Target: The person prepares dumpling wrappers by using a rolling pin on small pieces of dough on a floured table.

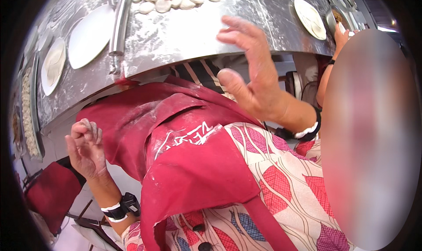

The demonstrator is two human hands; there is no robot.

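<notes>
My right hand is raised in front of the table's edge with its fingers spread, holding nothing. My left hand hangs low at my left side, dusted with flour, its fingers curled in and empty. Both wrists wear black and white bands. Between the hands lies my red apron over a leaf-patterned shirt. On the floured metal table there is a metal rolling pin, a heap of small dough pieces and a flat round dough sheet.
Another round dough sheet and a long tray of filled dumplings lie at the table's left end. A red seat stands by my left. A second person stands at right, a hand near round sheets.
</notes>
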